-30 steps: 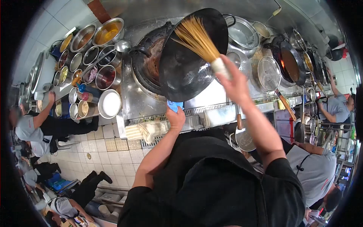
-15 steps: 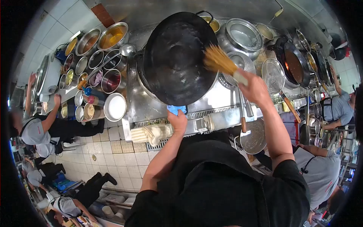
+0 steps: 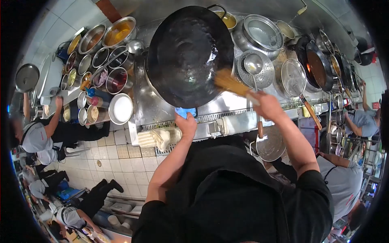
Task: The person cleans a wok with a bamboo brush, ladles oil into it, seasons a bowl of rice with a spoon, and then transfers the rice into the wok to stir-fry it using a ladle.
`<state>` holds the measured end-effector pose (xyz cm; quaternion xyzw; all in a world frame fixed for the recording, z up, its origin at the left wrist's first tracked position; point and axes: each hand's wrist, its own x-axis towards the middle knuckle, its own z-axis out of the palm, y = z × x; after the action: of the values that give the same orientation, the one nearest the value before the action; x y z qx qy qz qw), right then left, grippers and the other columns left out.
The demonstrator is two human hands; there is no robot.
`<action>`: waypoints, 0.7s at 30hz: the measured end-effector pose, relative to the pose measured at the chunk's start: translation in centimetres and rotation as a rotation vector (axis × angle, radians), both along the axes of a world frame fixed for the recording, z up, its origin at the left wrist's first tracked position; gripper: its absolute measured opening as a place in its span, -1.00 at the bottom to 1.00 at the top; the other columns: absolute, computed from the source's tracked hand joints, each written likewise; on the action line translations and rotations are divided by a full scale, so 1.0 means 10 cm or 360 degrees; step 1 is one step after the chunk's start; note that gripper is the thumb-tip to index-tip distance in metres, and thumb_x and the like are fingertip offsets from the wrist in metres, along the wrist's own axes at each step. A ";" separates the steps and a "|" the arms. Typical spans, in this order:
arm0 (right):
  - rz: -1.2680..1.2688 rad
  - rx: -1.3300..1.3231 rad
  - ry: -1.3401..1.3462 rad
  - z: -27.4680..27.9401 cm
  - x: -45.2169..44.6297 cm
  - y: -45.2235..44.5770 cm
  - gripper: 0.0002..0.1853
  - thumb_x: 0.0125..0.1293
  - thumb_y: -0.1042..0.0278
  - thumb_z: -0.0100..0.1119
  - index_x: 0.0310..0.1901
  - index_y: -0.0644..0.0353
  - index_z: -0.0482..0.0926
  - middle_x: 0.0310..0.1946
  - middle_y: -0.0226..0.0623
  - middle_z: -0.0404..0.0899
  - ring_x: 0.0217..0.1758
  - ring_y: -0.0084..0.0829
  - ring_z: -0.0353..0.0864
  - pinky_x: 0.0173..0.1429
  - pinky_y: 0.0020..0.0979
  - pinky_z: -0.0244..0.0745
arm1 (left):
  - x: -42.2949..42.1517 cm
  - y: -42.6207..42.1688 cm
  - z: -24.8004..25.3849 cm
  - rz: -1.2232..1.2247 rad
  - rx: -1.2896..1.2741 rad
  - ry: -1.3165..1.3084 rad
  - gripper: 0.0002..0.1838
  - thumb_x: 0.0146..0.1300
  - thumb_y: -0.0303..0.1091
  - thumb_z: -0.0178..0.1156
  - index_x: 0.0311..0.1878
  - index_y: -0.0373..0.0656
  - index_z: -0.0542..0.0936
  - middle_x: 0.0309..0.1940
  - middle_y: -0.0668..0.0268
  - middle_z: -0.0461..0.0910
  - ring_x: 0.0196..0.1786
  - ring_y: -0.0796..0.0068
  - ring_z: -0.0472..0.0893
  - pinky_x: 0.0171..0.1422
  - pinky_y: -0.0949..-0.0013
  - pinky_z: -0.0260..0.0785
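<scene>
A large black wok (image 3: 182, 52) is tipped up over the steel stove, its wet inside facing me. My left hand (image 3: 187, 124) grips the wok's near edge through a blue cloth (image 3: 185, 112). In my right hand (image 3: 268, 106) is a bamboo wok brush (image 3: 231, 82), held by its bound end. The bristles are smeared by motion and lie at the wok's lower right rim; whether they touch it I cannot tell. Just beyond my right hand, a ladle (image 3: 253, 64) lies over a perforated strainer (image 3: 264, 77).
Left of the wok stand sauce and ingredient bowls (image 3: 118, 33), a ladle (image 3: 135, 45) and a white bowl (image 3: 120, 108). A striped towel (image 3: 154, 138) lies on the front ledge. To the right are a mesh skimmer (image 3: 293, 77) and a pan of brown sauce (image 3: 316, 67). Co-workers (image 3: 38, 141) stand on both sides.
The brush and my right hand have moved down and slightly left. The wok has shifted a little up and left, with my left hand still on its edge. A co-worker at left now raises a pan.
</scene>
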<state>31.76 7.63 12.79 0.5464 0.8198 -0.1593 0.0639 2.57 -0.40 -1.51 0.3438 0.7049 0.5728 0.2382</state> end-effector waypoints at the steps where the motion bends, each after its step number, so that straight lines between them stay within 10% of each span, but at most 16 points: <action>1: -0.0059 0.0115 -0.0205 0.23 -0.01 0.06 -0.44 0.12 0.33 0.15 0.23 -0.20 0.40 -0.13 -0.09 0.56 -0.18 -0.07 0.63 -0.08 -0.12 0.54 | 0.03 0.01 -0.01 0.0030 0.0009 0.0064 -0.64 0.00 -0.57 0.03 -0.06 -0.38 0.47 -0.22 -0.02 0.61 -0.11 0.02 0.60 0.04 0.20 0.38; 6: -0.0246 0.0195 0.0618 0.62 -0.53 0.15 -0.42 0.13 0.35 0.24 0.24 -0.08 0.41 -0.11 -0.06 0.57 -0.16 -0.03 0.62 -0.02 -0.11 0.53 | 0.06 -0.04 0.02 0.0026 -0.0025 0.0185 -0.66 0.03 -0.58 0.03 -0.06 -0.38 0.47 -0.22 0.02 0.62 -0.12 0.09 0.61 0.05 0.23 0.38; 10: 0.0361 0.0226 0.1380 0.19 -0.98 0.03 -0.41 0.16 0.39 0.18 0.26 -0.26 0.38 -0.03 -0.09 0.53 -0.08 -0.05 0.59 0.02 -0.15 0.52 | 0.06 -0.02 0.08 -0.0001 -0.0029 0.0134 -0.67 0.03 -0.54 0.04 -0.08 -0.38 0.48 -0.23 0.01 0.62 -0.13 0.06 0.61 0.03 0.21 0.39; 17: -0.0339 0.0167 -0.0162 0.21 -0.10 0.29 -0.42 0.12 0.34 0.16 0.25 -0.22 0.40 -0.12 -0.05 0.55 -0.14 -0.06 0.61 0.02 -0.17 0.51 | 0.04 0.05 0.07 0.0029 0.0003 0.0184 -0.65 0.01 -0.55 0.04 -0.07 -0.39 0.45 -0.25 -0.06 0.60 -0.14 -0.06 0.60 0.00 0.15 0.40; 21: -0.0205 0.0480 0.0502 0.59 -0.41 0.54 -0.44 0.16 0.32 0.15 0.25 -0.24 0.40 -0.07 -0.06 0.54 -0.12 -0.04 0.60 0.02 -0.18 0.50 | 0.02 -0.05 -0.05 -0.0025 -0.0002 0.0095 -0.63 0.00 -0.54 0.06 -0.04 -0.41 0.43 -0.22 -0.12 0.59 -0.11 -0.14 0.59 0.01 0.12 0.40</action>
<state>27.61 13.00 18.65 0.5694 0.7975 -0.1221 -0.1577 2.77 -0.86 -2.06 0.3661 0.7094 0.5599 0.2219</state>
